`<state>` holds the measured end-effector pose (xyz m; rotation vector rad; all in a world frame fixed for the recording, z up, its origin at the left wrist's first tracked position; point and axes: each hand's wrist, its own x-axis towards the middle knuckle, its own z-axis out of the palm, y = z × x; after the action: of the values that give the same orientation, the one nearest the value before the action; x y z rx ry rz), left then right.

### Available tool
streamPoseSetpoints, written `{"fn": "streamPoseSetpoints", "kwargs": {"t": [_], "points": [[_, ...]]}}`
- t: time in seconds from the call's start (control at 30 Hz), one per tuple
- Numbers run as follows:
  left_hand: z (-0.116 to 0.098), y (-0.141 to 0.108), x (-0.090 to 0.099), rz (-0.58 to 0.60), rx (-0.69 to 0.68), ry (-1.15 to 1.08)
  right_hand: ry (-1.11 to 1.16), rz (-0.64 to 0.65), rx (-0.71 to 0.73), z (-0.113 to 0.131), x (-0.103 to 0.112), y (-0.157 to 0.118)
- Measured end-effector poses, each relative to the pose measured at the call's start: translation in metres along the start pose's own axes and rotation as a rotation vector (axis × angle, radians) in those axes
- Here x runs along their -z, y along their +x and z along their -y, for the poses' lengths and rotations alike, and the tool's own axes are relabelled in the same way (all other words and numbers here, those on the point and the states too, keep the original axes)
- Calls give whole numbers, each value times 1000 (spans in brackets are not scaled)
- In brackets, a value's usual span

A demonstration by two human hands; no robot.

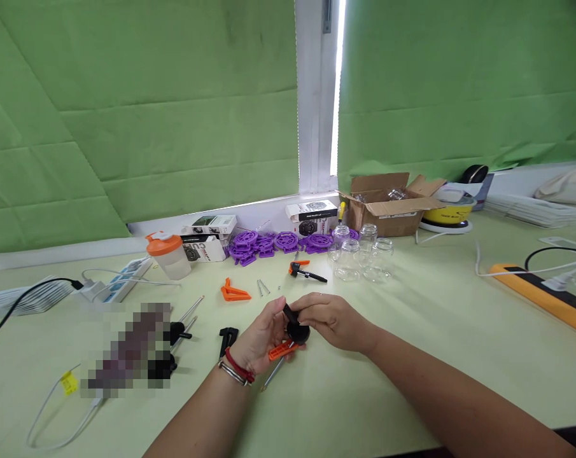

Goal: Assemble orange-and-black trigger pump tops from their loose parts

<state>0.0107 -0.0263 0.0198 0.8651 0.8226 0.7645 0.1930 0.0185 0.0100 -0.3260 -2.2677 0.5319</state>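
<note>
Near the middle of the table, a small black-and-orange assembly (298, 332) is held between my two hands, with a round black part and an orange arm. My left hand (259, 337), wearing a red band and a silver bangle, is closed around its left side. From the right, the fingers of my right hand (333, 319) pinch its upper black part. A metal rod (273, 373) shows below the left palm; whether it joins the assembly is unclear. Left of that wrist lies a black bracket-like piece (228, 340). Beyond the hands are an orange angled piece (235, 291) and several screws (263, 287).
Another black-and-orange assembly (307, 272) lies beyond my hands. Purple plastic wheels (286, 242), glass jars (349, 261) and a cardboard box (387, 216) stand at the back. Screwdriver-like rods (192, 309) and a shaker bottle (168, 257) are left, an orange power strip (540, 299) right.
</note>
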Motion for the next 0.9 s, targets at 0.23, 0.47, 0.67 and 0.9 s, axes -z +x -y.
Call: {"fn": "streamPoseSetpoints", "kwargs": {"t": [0.23,0.47,0.67,0.9], "points": [[-6,-11,-5,-291,-543,673,448,-269,-514,10,0,1],[5,3,0,-604,-687,1188,1043,-148,-747,18,-11,2],[9,9,1,-743,-700,1403,1125,-19,-805,20,-19,-3],[7,6,7,-671,-662,1387,1003,-46,-762,9,-25,-6]]}}
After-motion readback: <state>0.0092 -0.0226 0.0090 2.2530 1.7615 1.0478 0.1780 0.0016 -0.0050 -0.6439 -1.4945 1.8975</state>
